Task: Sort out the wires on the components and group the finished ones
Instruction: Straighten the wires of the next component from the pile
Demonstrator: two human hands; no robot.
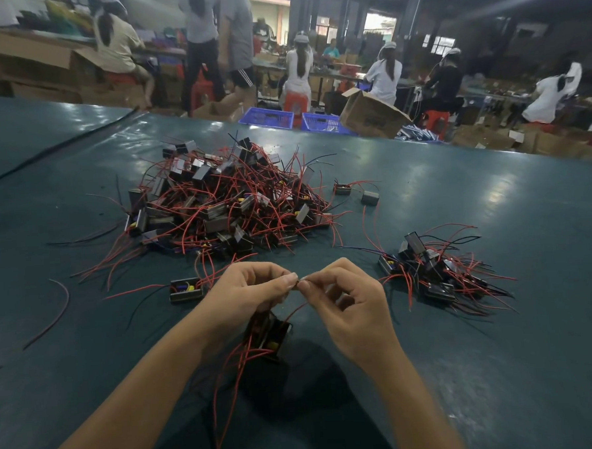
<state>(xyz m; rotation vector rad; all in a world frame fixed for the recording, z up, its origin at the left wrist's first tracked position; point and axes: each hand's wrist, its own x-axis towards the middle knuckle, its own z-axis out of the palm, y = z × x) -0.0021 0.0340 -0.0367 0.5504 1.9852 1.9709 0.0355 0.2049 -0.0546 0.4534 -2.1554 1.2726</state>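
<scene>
Component (pixel 269 335) below left hand (pixel 246 290); wire (pixel 293 311) in grip above.

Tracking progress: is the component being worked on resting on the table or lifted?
Lifted, apparently: the component hangs under the left hand, its shadow apart on the table.

blue baskets (pixel 265 118), cardboard box (pixel 368 117), red stool (pixel 295 102)

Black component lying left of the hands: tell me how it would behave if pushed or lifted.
The component looks boxy and flat-sided, so it should slide, not roll. Its thin wires curve loosely, so they would probably flop and trail, maybe snagging the pile.
</scene>
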